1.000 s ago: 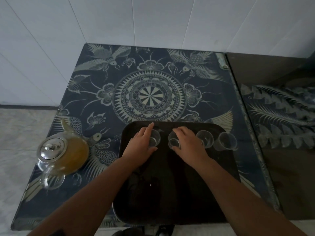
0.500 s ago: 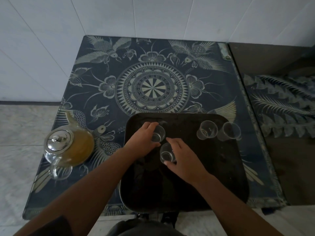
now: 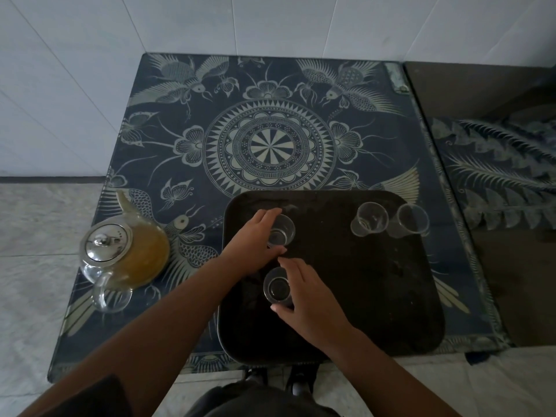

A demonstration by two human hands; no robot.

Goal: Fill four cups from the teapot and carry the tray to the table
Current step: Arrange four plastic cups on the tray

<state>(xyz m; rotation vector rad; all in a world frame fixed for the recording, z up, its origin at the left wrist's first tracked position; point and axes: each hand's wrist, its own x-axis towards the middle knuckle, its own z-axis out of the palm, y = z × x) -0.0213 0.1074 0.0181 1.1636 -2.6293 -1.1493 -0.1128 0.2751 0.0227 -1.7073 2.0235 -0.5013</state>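
A black tray (image 3: 391,296) lies at the near edge of the patterned surface. My left hand (image 3: 249,245) holds a clear empty cup (image 3: 282,231) near the tray's far left. Closer to me, my right hand (image 3: 307,299) holds a second clear cup (image 3: 276,288). Two more clear cups (image 3: 368,219) (image 3: 409,221) stand side by side at the tray's far right. To the left of the tray, near the surface's left edge, stands a glass teapot (image 3: 126,251) with yellow tea and a metal lid.
The dark blue cloth with a round mandala (image 3: 270,145) covers the low table set against a white tiled wall (image 3: 270,22). A second dark surface (image 3: 496,145) adjoins on the right. Pale floor tiles (image 3: 36,236) lie to the left.
My right hand has drawn its cup toward me, away from the row at the tray's far side. My left hand stays on its cup. The view has shifted closer over the tray.
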